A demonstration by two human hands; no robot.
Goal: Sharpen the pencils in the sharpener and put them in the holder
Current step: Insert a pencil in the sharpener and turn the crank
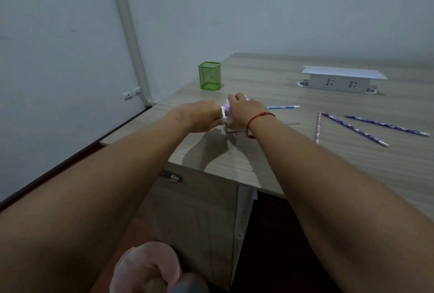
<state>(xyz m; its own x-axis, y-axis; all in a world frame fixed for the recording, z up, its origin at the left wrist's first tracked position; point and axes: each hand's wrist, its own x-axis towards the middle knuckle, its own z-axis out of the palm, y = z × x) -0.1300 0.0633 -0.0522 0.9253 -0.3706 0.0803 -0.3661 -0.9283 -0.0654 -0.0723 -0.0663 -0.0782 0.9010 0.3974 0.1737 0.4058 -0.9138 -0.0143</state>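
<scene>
Desk, one, wood-grain top, carrying all items below. Cabinet, one, under the desk's near corner. Socket box, one, white, far right on the desk, well apart from the work. Holder, one, green mesh, upright at the far left corner; no pencil stands in it; it lies beyond the hands and slightly left, nearer the left hand than the right. Right hand, one, fingers curled down over the top of the sharpener, gripping it against the desk; red cord at the wrist. Left hand, one, fingers curled at the sharpener's white left end, gripping that part; whether it is a crank or a clamp plate cannot be told. Sharpener, one, lilac, largely hidden between the two hands, near the desk's left edge. Pencils, four in all. Blue pencil, one, long axis left to right, eraser end pointing right, other end lost behind the right hand, so whether it is seated in the sharpener cannot be told. Purple pencils, two, lying slantwise well to the right. Pink pencil, one, lying near-to-far just left of them. All three loose pencils lie right of the sharpener, so the right hand is judged nearer for fetching the next.
</scene>
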